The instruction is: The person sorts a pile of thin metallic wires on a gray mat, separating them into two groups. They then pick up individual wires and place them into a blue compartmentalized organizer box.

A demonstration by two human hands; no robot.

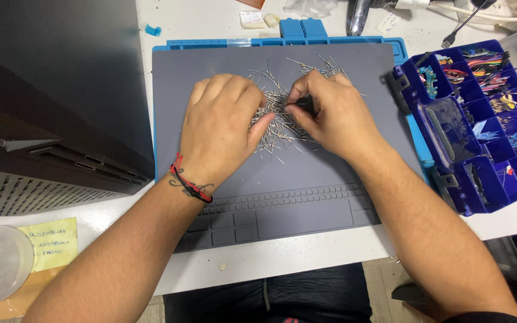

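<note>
Crisscross, wire pins pointing everywhere, hands sorting

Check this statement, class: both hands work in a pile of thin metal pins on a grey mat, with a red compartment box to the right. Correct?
Not quite. The compartment box is blue, not red, as the head view shows. The rest holds: left hand and right hand work in the metal pins on the grey mat.
</note>
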